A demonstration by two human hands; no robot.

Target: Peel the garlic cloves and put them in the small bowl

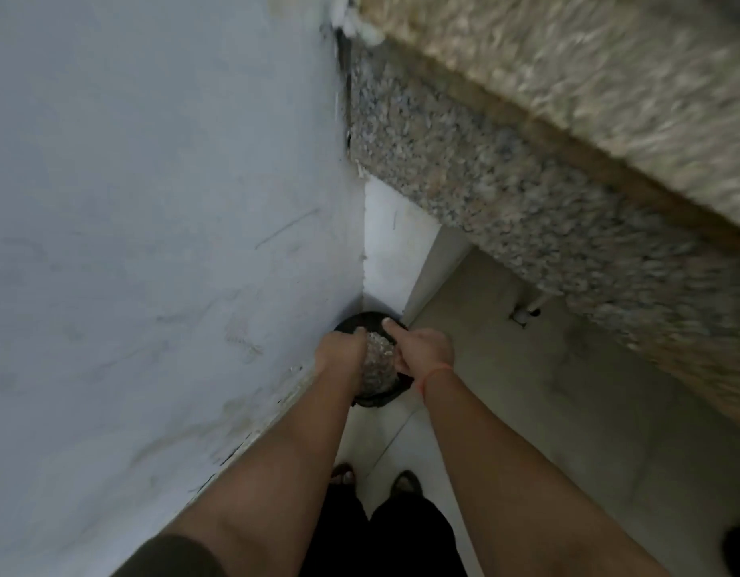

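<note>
— What fills the round black bin?
— A pale flaky heap, too blurred to name, and no long axis can be read.
— And the hands?
— The left hand and right hand hang over the bin, fingers curled down into the heap. The blur hides whether they pinch anything.

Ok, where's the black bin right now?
Head view, low centre: the black bin sits on the floor in the corner against the pale left wall, near the end of the granite counter, with the left hand and right hand over it.
</note>
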